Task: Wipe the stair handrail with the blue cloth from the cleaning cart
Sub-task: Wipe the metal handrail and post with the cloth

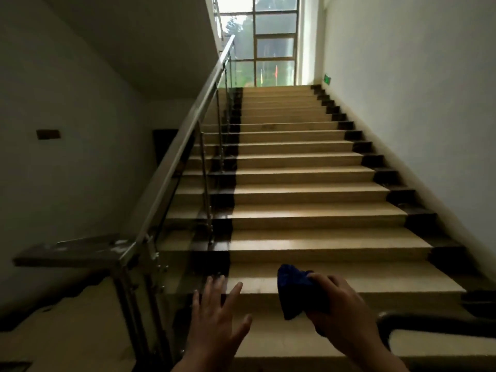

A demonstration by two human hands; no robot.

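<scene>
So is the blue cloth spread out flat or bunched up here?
Bunched up. The blue cloth is a crumpled wad gripped in the right hand, away from the handrail; the left hand is open and empty.

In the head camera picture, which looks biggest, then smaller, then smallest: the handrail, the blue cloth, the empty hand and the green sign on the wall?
1. handrail, by far the longest.
2. left hand, open and empty.
3. blue cloth, bunched in the right hand.
4. green sign, tiny, but it is far away, so its true size is unsure.

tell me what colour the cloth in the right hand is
Dark blue. The cloth, bunched in the right hand, shows best in the head view.
</scene>
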